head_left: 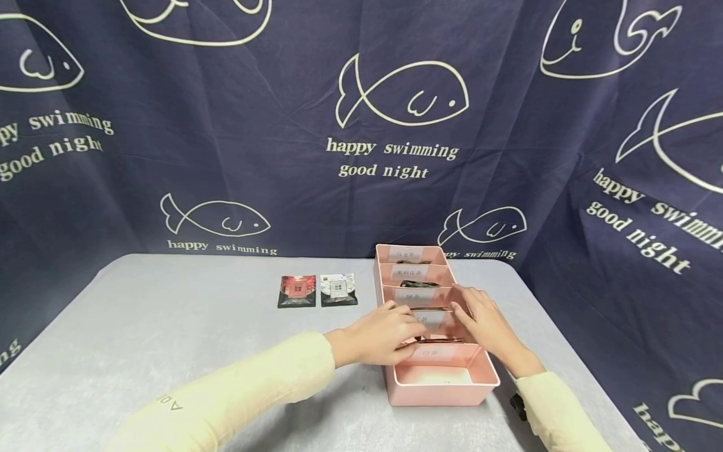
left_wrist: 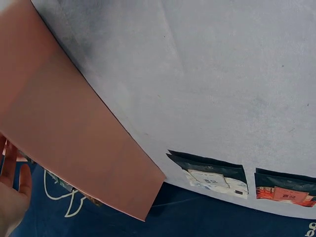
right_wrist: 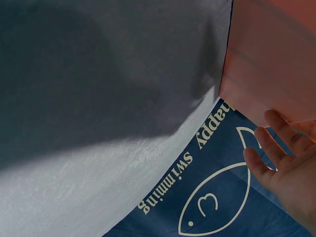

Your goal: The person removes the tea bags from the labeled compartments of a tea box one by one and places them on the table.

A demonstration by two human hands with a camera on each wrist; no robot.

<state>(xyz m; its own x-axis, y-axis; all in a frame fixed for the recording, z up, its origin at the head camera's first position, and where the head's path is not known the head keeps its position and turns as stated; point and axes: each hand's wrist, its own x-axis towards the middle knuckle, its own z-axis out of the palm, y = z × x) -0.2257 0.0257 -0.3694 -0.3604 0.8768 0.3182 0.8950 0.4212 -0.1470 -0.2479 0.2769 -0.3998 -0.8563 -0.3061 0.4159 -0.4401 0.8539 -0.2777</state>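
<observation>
A long pink divided box (head_left: 443, 394) stands at the right of the table, with paper labels on its dividers. My left hand (head_left: 384, 333) reaches over its left rim. Its thumb and fingertips pinch the left end of a dark tea packet (head_left: 443, 340) in the second compartment from the front; the wrist view hides this contact. My right hand (head_left: 490, 319) rests along the right rim, fingers extended inward near another tea packet (head_left: 432, 308). In the right wrist view the right hand's fingers (right_wrist: 279, 153) are spread against the box wall (right_wrist: 271, 74).
A red-and-black packet (head_left: 297, 292) and a white-and-black packet (head_left: 339, 290) lie side by side left of the box. Farther compartments hold dark packets (head_left: 419, 284). A small black object (head_left: 518, 407) is beside the right sleeve. A navy fish-print curtain (head_left: 294, 125) hangs behind the table.
</observation>
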